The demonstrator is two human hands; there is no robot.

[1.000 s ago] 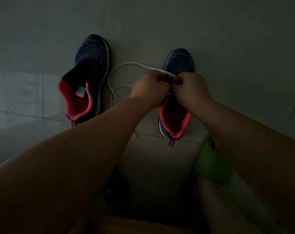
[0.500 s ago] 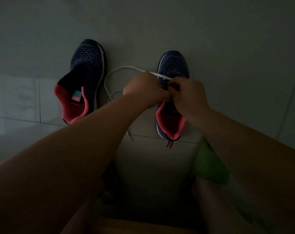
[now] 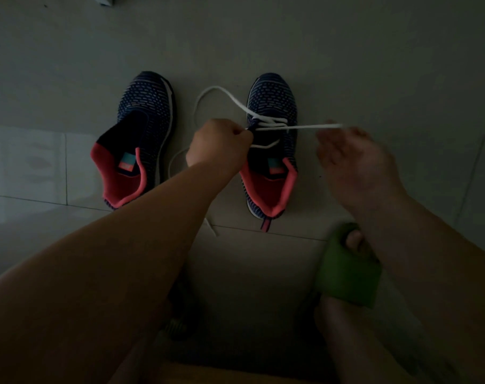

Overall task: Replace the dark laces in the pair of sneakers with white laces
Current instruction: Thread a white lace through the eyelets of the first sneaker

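While we kneel over the dim tiled floor point(image 3: 374, 65), our left hand point(image 3: 217, 146) fisted at the right sneaker point(image 3: 271, 151), pinching its eyelet edge, our blurred right hand point(image 3: 352, 159) drawing the white lace point(image 3: 299, 127) taut sideways, grip there unclear, left sneaker point(image 3: 141, 134) unlaced beside, green slipper point(image 3: 344, 270) near us

A white lace point(image 3: 299, 127) is pulled taut from the right sneaker point(image 3: 271, 139) by the blurred right hand point(image 3: 352, 156). The sneaker's eyelet edge is pinched by the left hand point(image 3: 217, 146). Left of it, an unlaced sneaker point(image 3: 141, 131) is seen on the floor point(image 3: 374, 65).
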